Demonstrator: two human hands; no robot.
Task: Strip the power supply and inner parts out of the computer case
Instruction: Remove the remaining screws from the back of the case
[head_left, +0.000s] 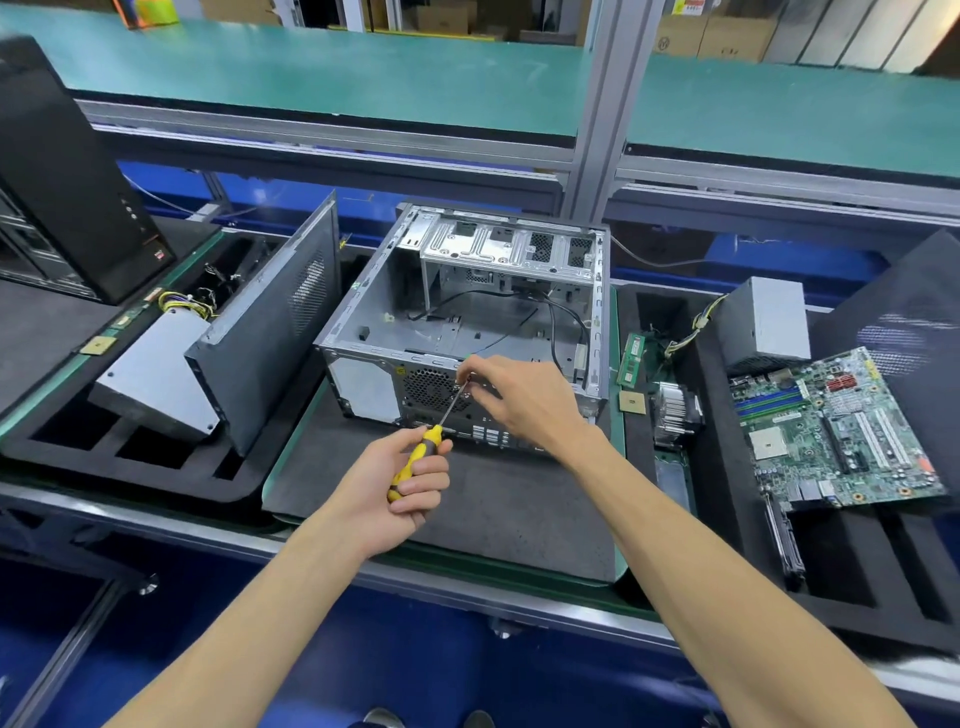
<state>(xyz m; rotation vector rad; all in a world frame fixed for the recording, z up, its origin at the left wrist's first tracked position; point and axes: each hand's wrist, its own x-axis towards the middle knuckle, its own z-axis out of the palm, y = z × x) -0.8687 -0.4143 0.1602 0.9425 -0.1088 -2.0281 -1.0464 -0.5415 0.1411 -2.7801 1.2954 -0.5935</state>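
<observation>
The left hand (400, 480) is wrapping its grip around a yellow-handled screwdriver (423, 453), tip angling up to the rear panel. The right hand (524, 400) is pinching at that tip. Beyond them, the open computer case (467, 322) is sitting on a dark mat (493, 514) on the tabletop.

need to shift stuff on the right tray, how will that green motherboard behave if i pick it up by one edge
The motherboard would probably stay stiff, being a flat rigid board. It looks light for its size. It seems fragile: exposed slots and small components cover its face, so edge grips seem safest. It lies tilted across the foam tray and may slide.
</observation>
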